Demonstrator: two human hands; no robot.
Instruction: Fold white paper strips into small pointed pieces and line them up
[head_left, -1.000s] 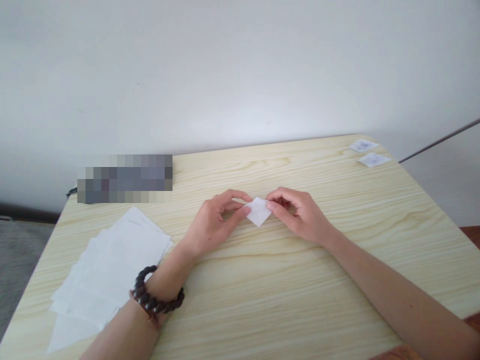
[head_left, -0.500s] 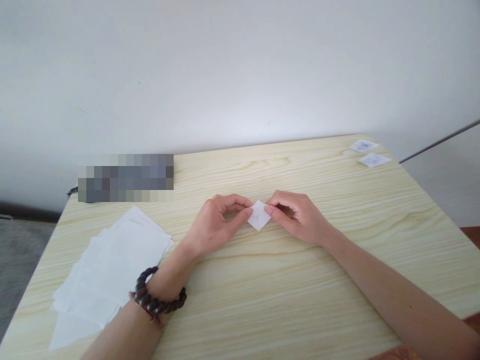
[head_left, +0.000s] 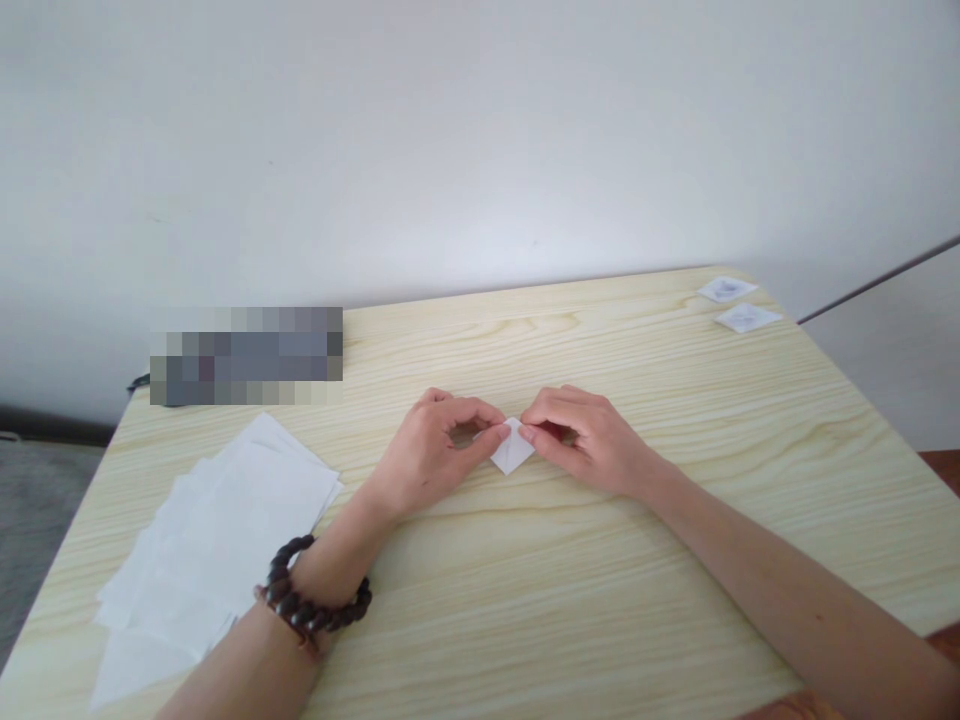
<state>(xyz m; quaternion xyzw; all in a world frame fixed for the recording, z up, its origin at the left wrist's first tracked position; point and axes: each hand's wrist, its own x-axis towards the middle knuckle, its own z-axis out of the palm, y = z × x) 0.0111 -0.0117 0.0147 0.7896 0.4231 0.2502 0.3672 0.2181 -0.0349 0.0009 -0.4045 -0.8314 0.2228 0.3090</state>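
Note:
A small folded piece of white paper (head_left: 510, 454), diamond-shaped from above, is between my two hands near the middle of the table. My left hand (head_left: 442, 443) pinches its upper left edge between thumb and fingers. On the other side, my right hand (head_left: 581, 437) is closed on the upper right edge, with its thumb on top. Both sets of fingertips are close together near the upper corner, which they partly cover. A dark beaded bracelet (head_left: 315, 605) circles my left wrist.
Loose white paper sheets (head_left: 225, 520) lie overlapping at the left, beside my left forearm. Two folded paper diamonds (head_left: 726, 289) rest at the back right corner of the wood-grain table (head_left: 480, 620). A blurred-out dark object (head_left: 251, 357) lies at the back left, near the wall (head_left: 480, 140).
My fingertips have come closer together over the upper part of the folded paper, covering more of it. The paper sits slightly lower in the view.

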